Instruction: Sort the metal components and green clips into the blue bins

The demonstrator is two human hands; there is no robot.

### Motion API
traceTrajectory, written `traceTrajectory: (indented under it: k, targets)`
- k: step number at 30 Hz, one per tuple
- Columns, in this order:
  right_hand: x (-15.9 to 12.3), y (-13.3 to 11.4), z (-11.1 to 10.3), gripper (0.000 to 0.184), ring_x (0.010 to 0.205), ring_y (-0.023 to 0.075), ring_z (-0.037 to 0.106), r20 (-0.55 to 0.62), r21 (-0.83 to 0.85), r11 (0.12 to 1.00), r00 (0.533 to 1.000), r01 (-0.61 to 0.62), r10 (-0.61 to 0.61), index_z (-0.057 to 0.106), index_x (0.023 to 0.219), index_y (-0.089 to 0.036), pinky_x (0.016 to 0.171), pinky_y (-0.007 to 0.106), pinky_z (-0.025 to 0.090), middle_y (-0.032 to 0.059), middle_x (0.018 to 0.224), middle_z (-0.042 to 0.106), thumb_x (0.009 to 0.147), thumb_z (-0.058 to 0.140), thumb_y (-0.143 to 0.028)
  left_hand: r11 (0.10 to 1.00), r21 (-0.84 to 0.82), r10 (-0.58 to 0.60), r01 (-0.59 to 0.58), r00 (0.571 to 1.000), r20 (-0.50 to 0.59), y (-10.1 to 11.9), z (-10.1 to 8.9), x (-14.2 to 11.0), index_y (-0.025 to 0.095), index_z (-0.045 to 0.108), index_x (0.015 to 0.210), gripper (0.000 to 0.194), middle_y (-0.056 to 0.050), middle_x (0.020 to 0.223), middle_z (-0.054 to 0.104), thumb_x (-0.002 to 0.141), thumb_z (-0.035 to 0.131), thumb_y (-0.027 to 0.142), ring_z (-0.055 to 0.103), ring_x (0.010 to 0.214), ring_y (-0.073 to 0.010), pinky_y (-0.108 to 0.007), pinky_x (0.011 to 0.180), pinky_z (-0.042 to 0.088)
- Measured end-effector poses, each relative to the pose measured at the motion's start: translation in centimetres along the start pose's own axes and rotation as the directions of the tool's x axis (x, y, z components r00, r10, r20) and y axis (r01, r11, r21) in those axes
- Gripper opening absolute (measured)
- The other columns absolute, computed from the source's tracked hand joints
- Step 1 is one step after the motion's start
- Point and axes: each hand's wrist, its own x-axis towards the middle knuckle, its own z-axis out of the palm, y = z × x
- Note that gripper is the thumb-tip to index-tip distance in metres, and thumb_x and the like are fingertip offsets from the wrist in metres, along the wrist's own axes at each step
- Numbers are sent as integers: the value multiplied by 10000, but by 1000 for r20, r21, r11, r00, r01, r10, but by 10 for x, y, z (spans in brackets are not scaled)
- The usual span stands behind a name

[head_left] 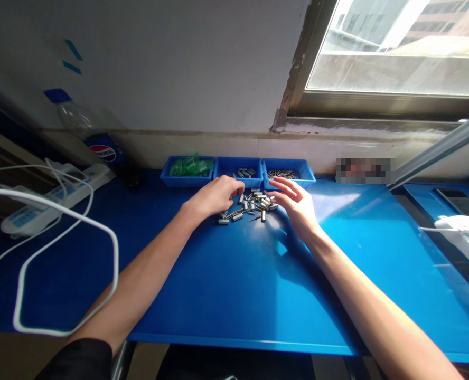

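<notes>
A loose pile of small metal cylinders and thin pins (pixel 254 205) lies on the blue table. My left hand (pixel 214 197) is at the pile's left edge, its fingers curled downward and closed; whatever may be between them is hidden. On the right side, my right hand (pixel 298 210) is held with its fingers apart and nothing in them, its fingertips close to the pile. Behind the pile stand three blue bins in a row. The left bin (pixel 187 182) holds green plastic pieces, the middle bin (pixel 222 164) metal cylinders, and the right bin (pixel 308 177) thin metal pins.
Left of me, a white cable (pixel 115 253) loops over my forearm, near a white power strip (pixel 87 177). A cola bottle (pixel 105 150) stands by the wall. To the right are a slanted metal bar (pixel 444 142), another power strip (pixel 466 237) and a phone (pixel 458 200).
</notes>
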Motion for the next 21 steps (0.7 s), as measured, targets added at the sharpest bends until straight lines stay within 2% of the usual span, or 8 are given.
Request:
traceTrajectory:
  k: [4, 9, 13, 17, 21]
  targets:
    - [0, 1, 0, 444, 984, 255, 769, 7, -14, 1000, 1000, -7, 7, 715, 1241, -265, 933, 449, 629, 97, 1326, 744, 838, 809, -424, 1000, -19, 15, -14, 996, 82, 4, -9, -4, 198, 741, 956, 255, -24, 840, 731, 741, 670, 81, 645, 717, -159, -232, 597, 413]
    - [0, 1, 0, 423, 934, 233, 763, 36, -4, 1000, 999, -2, 2, 719, 1234, -264, 887, 417, 629, 87, 1287, 758, 848, 797, -419, 1000, -27, 4, 1, 982, 187, 14, -14, -7, 183, 748, 949, 286, -46, 902, 752, 680, 701, 98, 666, 744, -168, -217, 571, 413]
    - [-1, -1, 1, 399, 916, 224, 759, 39, 0, 1000, 999, -16, 16, 724, 1213, -264, 880, 408, 625, 87, 1278, 761, 849, 789, -414, 998, -61, 36, -26, 986, 162, 16, -13, -8, 184, 747, 898, 272, -42, 848, 737, 668, 653, 72, 653, 699, -165, -216, 549, 411]
    - [-1, -2, 1, 401, 910, 224, 758, 40, -5, 1000, 999, -24, 24, 721, 1214, -269, 882, 410, 623, 84, 1271, 763, 848, 782, -419, 990, -122, 84, -65, 985, 151, 13, -9, -9, 209, 749, 892, 318, -25, 813, 724, 612, 683, 75, 649, 673, -174, -224, 539, 417]
    - [0, 1, 1, 394, 897, 218, 757, 46, 3, 1000, 999, -29, 29, 721, 1215, -267, 869, 401, 625, 80, 1267, 765, 851, 773, -409, 990, -137, 44, -22, 987, 157, 14, -2, -8, 222, 735, 857, 341, -3, 743, 684, 574, 679, 39, 613, 600, -164, -229, 486, 361]
